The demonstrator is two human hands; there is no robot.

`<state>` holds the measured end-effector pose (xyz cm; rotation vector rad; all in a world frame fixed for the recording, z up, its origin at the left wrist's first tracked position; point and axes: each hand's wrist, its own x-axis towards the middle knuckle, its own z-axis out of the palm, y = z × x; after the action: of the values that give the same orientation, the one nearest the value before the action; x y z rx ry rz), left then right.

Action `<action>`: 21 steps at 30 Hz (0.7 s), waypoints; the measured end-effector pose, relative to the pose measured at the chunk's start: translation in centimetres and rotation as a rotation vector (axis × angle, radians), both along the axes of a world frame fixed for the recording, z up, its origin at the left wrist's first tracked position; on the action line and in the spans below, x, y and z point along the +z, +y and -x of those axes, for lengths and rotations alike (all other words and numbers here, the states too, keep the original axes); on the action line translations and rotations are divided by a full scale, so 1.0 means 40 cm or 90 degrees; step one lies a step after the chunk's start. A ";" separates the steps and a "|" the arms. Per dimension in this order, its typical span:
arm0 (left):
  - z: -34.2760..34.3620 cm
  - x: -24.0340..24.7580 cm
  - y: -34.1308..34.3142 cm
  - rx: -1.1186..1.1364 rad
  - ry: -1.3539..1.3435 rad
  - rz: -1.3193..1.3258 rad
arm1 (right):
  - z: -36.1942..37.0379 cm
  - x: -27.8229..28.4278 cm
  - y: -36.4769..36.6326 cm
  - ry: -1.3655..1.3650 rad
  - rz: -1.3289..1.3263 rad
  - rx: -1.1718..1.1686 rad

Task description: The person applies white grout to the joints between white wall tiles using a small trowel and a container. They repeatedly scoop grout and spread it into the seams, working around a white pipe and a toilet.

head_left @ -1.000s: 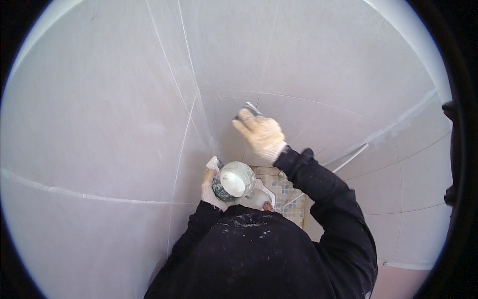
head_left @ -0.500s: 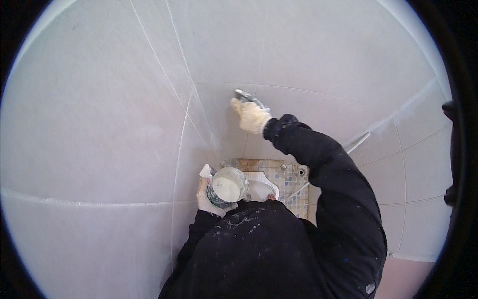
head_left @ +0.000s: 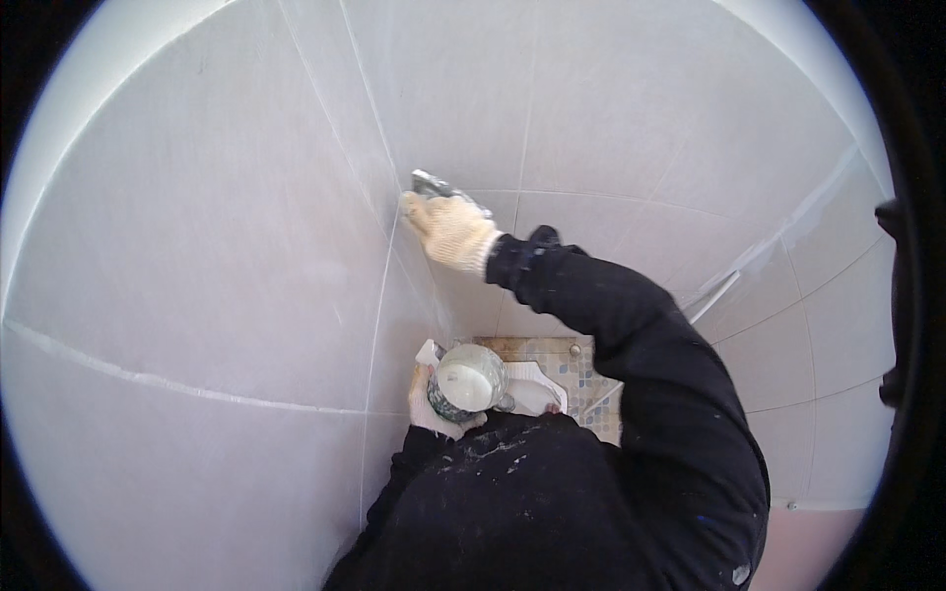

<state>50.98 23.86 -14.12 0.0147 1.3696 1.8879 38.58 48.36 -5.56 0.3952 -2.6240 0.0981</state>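
In my gloved right hand [head_left: 451,233] is a flat scraper [head_left: 434,185], grey and smeared with white paste. Its blade is at the far wall tiles [head_left: 611,118], close to the corner with the left wall; I cannot tell whether the edge touches. Low and close to my body, my gloved left hand [head_left: 426,412] grips a small bucket [head_left: 471,379] by its side. Pale, whitish paste fills part of it, and its outside is stained. A white flat piece [head_left: 429,352] sticks up beside the left thumb; how it is held is hidden.
Large tiles with white joints cover the left wall [head_left: 197,246]. Below the bucket are a white squat toilet [head_left: 537,387] and patterned floor tiles [head_left: 581,364]. A thin white pipe [head_left: 716,297] slants along the right side.
My right hand has moved left with the scraper, nearer the corner. The bucket and left hand appear slightly lower and further right as the view shifted.
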 end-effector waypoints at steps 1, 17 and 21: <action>-0.001 -0.002 -0.003 -0.024 0.152 -0.017 | 0.033 0.010 -0.015 0.073 0.000 0.020; -0.013 -0.001 0.022 0.100 -0.242 -0.056 | -0.524 -0.101 0.416 0.102 0.035 -0.434; -0.010 -0.045 0.015 0.096 -0.216 -0.120 | -0.629 -0.243 0.319 0.068 1.146 -0.140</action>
<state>51.37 24.45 -15.91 -0.3076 0.9838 2.0278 63.73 61.14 -15.26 -0.5001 -1.4930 1.9603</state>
